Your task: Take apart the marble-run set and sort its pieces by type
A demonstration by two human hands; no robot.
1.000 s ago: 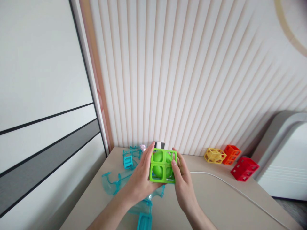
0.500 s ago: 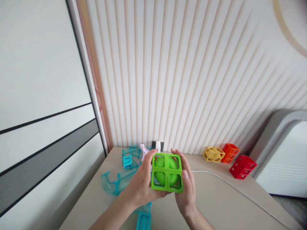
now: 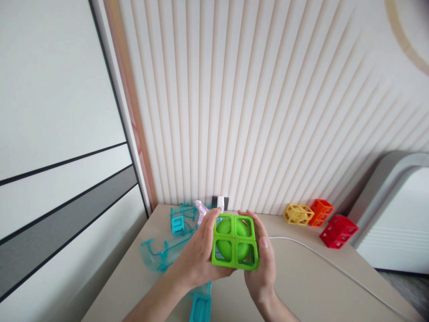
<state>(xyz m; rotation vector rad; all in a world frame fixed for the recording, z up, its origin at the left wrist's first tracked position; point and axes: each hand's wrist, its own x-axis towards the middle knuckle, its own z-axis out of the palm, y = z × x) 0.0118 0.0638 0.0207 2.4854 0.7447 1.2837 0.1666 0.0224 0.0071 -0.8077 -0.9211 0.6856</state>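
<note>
A bright green lattice cube [image 3: 235, 242] with a green ball inside it is held above the beige table [image 3: 311, 286]. My left hand [image 3: 197, 257] grips its left side with the fingers curled over the top edge. My right hand [image 3: 263, 264] cups its right and lower side, thumb along the right edge. Under and left of my hands lie clear teal track pieces [image 3: 164, 252], partly hidden by my left wrist.
At the back right stand a yellow lattice cube [image 3: 297, 214], an orange one [image 3: 321, 212] and a red block [image 3: 338, 230]. A white cable [image 3: 335, 268] runs across the table. A white appliance [image 3: 395, 223] fills the right side. A ribbed wall stands behind.
The green cube has shifted slightly right and turned in my hands. My right hand has slid from the cube's front to wrap its right side.
</note>
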